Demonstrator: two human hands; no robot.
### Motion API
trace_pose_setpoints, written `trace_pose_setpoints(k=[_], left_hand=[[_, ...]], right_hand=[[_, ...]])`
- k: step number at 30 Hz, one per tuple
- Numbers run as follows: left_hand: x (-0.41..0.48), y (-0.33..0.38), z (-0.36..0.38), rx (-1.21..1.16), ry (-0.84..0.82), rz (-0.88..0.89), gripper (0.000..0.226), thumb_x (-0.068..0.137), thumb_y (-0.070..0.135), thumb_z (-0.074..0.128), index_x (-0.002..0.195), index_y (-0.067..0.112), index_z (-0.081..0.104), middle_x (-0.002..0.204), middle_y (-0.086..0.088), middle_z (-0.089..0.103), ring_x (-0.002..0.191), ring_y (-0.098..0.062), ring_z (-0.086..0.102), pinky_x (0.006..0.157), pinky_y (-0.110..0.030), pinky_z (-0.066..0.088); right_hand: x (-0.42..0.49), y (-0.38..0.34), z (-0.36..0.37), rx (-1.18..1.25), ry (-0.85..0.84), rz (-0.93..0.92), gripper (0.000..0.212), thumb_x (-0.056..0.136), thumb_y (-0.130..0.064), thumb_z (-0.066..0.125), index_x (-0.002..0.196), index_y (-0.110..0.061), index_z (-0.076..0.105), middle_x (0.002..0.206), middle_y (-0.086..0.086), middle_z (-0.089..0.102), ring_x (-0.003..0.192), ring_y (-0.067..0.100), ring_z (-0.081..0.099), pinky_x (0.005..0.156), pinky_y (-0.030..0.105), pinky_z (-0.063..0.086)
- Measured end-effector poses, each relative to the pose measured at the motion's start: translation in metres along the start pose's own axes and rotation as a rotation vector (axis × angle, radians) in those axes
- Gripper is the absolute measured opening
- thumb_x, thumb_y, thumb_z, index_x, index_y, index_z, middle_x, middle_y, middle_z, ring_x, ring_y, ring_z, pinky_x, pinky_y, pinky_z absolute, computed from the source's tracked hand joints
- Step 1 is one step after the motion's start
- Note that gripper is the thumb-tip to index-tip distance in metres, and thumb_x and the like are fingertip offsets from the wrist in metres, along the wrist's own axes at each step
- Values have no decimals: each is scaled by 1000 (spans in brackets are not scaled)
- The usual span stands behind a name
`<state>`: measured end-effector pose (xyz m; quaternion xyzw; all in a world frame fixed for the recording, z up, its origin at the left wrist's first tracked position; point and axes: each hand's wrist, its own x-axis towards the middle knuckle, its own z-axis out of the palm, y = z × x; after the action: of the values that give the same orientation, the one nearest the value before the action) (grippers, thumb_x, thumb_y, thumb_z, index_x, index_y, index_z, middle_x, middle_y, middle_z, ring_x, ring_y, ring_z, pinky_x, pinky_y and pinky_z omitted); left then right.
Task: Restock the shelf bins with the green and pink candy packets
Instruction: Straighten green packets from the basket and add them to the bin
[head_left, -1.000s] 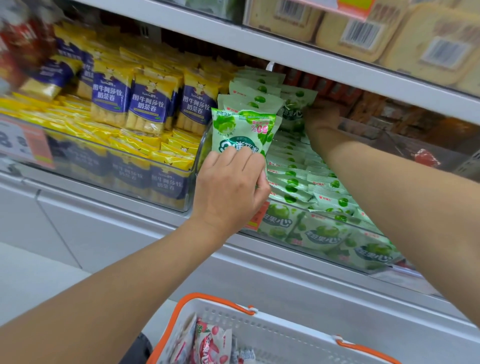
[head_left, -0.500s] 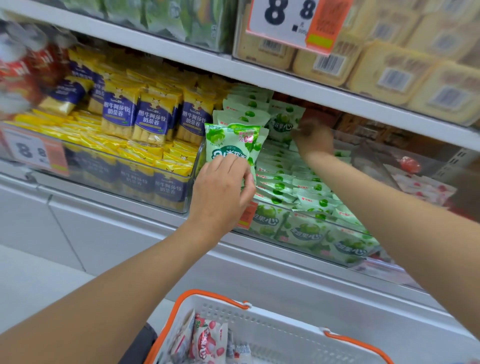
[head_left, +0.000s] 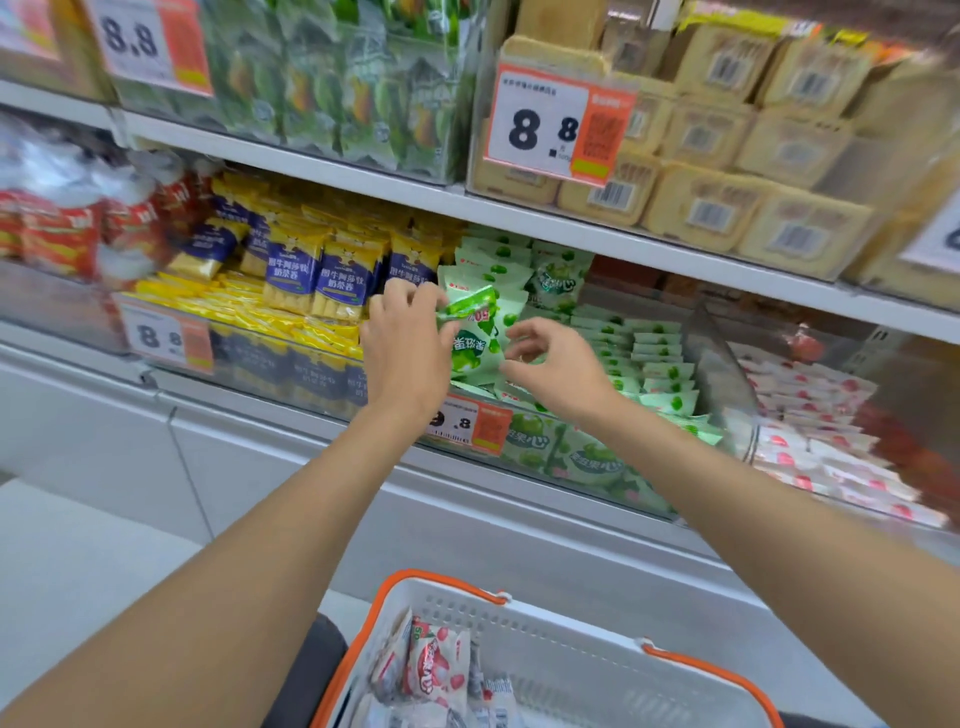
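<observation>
Head view: left hand (head_left: 405, 340) pinches top edge of green packet (head_left: 475, 345).

Candy bin (head_left: 597, 462) centre; roll-pack bin (head_left: 291, 369) adjoining left, second candy bin (head_left: 857, 499) adjoining right. Left hand (head_left: 402, 353), right hand (head_left: 556, 364) before centre bin, candy packet (head_left: 475, 343) between. Boxed cakes (head_left: 727, 208) on shelf (head_left: 675, 249) above. Basket (head_left: 519, 608) lowest, packets (head_left: 439, 670) inside.

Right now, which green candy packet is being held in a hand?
The upright green candy packet at the clear bin's front left, its top edge pinched by the left hand; the other green packets sit stacked inside it.
</observation>
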<state>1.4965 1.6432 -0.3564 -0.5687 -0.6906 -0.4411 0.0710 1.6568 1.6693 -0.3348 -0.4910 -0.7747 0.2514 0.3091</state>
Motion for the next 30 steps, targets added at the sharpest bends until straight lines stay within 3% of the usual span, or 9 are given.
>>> trace_pose_setpoints(k=[4,7,12,17,20,21,23,27,30], left_hand=[[0,-1,-4,-194,46,-125,18,97,30,57,107,16,55,114,-4,49,104,-23,48,88,-33,40],[3,7,-13,-328,36,-256,17,101,35,47,100,18,47,105,0,48,93,-19,48,76,-30,34],[-6,12,-8,-416,-227,-274,35,99,49,43,104,17,55,95,2,61,89,-20,59,79,-39,49],[0,-6,-14,-340,-107,-355,23,99,41,45,110,22,51,101,1,58,87,-17,57,76,-36,48],[-1,-13,-12,-328,-147,-246,30,99,36,48,126,24,51,108,3,53,91,-13,52,79,-31,43],[-1,-13,-11,-324,-169,-225,33,99,36,48,130,25,51,111,3,52,92,-13,50,78,-30,41],[-3,-12,-10,-302,-185,-220,34,100,36,48,133,25,51,116,2,49,92,-13,49,77,-29,39],[-4,-11,-7,-267,-150,-217,24,99,37,52,118,24,59,111,2,49,88,-15,53,73,-29,39],[-7,-9,-4,-235,-133,-190,17,97,36,57,105,23,62,107,4,49,84,-15,54,71,-30,40]], right_hand=[[0,-4,0,347,101,138,44,83,-19,75,123,-17,55,99,-1,70,89,10,65,66,15,46],[-2,-7,-3,419,88,162,38,83,-30,75,116,-21,59,97,-9,71,90,3,65,67,13,43],[-1,-22,0,474,80,123,18,86,-16,72,101,-19,64,99,-1,71,91,17,69,74,25,55],[18,-36,-33,-49,-5,-10,35,82,-16,70,111,-16,51,97,-4,61,75,14,59,59,28,47],[29,-41,-39,-310,-105,-42,63,79,-20,73,136,-12,47,129,1,54,98,14,57,80,23,40],[30,-42,-37,-304,-112,-38,67,80,-19,75,139,-12,45,134,3,52,93,13,59,80,24,41],[32,-41,-30,-146,-119,12,68,77,-21,80,134,-12,44,120,6,61,81,13,62,71,29,50],[34,-24,-8,48,62,136,58,72,-25,85,115,-11,49,103,9,62,94,26,65,81,42,58],[26,-10,10,110,244,129,40,76,-26,81,104,-15,55,95,3,61,88,24,66,74,34,57]])
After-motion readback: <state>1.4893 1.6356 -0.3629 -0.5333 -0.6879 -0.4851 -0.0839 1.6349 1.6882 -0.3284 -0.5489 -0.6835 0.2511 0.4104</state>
